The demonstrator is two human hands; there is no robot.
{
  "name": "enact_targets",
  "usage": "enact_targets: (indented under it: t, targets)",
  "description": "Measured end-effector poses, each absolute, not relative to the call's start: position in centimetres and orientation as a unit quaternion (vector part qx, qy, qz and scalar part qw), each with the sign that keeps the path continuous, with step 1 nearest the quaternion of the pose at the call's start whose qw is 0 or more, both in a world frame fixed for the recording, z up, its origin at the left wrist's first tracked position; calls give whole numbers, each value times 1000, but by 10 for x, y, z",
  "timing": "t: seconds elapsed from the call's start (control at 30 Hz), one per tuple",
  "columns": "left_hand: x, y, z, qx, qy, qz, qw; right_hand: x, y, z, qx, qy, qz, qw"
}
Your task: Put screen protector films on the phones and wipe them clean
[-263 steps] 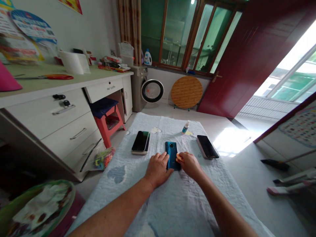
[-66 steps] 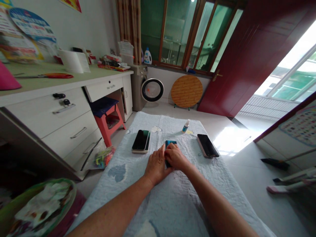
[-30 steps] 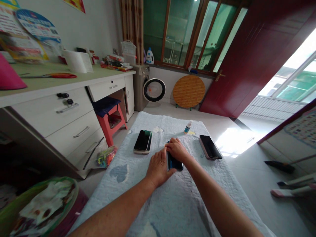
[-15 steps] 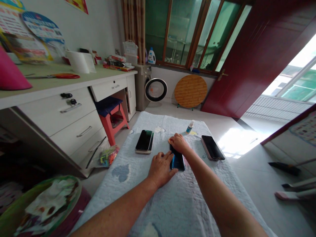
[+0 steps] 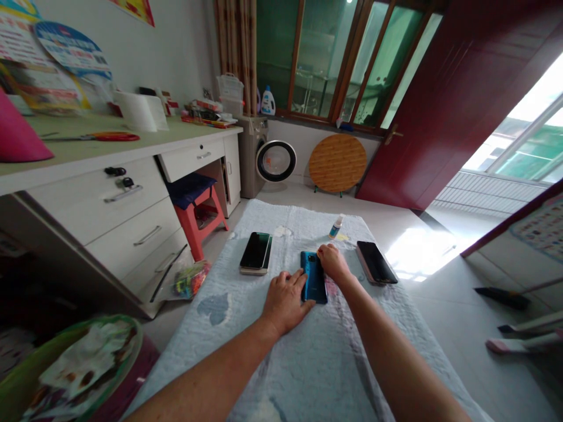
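In the head view, the right hand (image 5: 333, 264) has just shifted from across the glossy blue rectangular phone (image 5: 315, 284) to its upper right edge, baring the back and camera block. It pinches a small orange piece (image 5: 319, 254), mostly hidden. The left hand (image 5: 285, 300), fingers loosely spread, touches the phone's left side, on the pale-blue cloth-covered counter (image 5: 308, 363).
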State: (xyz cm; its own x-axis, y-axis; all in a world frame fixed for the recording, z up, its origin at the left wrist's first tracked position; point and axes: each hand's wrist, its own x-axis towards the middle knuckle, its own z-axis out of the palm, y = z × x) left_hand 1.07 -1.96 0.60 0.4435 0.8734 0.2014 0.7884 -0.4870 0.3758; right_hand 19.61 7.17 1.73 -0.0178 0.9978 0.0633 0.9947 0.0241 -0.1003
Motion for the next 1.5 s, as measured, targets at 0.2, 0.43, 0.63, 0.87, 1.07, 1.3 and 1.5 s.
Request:
enact_targets:
  t: [0.2,0.43,0.63,0.87,1.07,1.3,1.5]
  targets:
    - [11,-20,7,839,497,188,117,195,68,14,-701,-698,21,141]
    - [11,-20,7,837,500,185,121,199,47,8,-621,-764,34,168]
    - [11,-20,5,840,496,184,121,199,13,10,-569,-800,62,177]
    - [11,-18,4,841,492,188,119,202,28,5,-599,-781,40,171]
    - [9,-18,6,844,486,192,121,195,67,4,-630,-762,34,147]
    - [9,-18,9,843,489,186,124,167,65,9,-600,-789,23,131]
    - [8,-19,10,844,485,195,120,170,43,11,-558,-819,14,133]
